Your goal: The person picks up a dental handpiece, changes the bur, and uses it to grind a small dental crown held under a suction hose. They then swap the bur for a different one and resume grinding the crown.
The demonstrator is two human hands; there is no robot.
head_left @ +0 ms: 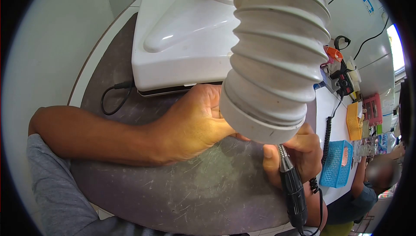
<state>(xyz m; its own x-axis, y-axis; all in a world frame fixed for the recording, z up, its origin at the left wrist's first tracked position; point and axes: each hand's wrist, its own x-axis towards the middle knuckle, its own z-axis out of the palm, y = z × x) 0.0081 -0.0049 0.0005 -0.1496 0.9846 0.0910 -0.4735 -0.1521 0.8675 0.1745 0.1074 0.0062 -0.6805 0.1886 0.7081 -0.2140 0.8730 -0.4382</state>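
My right hand [307, 149] grips a black rotary tool handpiece [294, 192] with a metal collar, its rear end pointing down toward me and a cord trailing from it. The tool's tip is hidden under a white corrugated hose [277, 54] that hangs in front of both hands. My left hand [197, 121] comes in from the left, its fingers closed and partly covered by the hose's rim. Whatever those fingers hold cannot be made out. Beneath both hands lies a scratched dark grey tabletop [208, 184].
A white machine housing [182, 32] stands at the back of the table, with a black cable [117, 95] at its left. To the right, a white table bears a blue basket [336, 164], a yellow basket [354, 121] and bottles [383, 142]. Another person [362, 197] sits there.
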